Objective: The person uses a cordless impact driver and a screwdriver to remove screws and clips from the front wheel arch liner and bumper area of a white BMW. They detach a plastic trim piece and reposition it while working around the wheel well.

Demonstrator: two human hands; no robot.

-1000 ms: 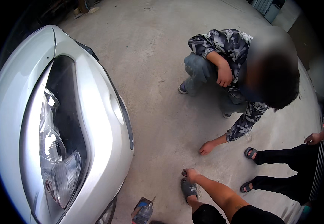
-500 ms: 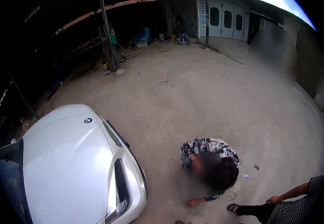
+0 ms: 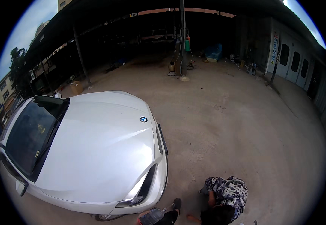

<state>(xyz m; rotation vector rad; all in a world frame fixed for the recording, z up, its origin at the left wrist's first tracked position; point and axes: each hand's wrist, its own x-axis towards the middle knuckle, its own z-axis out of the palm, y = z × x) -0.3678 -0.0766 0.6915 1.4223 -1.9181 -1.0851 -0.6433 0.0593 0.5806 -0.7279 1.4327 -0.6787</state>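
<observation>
Clear bottle (image 3: 152, 216), bottom centre, near white car (image 3: 99, 146): apparent looking step, wearer's hands were out of frame, grip untellable.

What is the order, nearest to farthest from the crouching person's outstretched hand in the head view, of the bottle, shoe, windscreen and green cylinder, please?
From the hand:
1. Shoe, just to its left.
2. Bottle, farther left.
3. Windscreen, far left, on the car.
4. Green cylinder, in the background, beside the pillar.
</observation>
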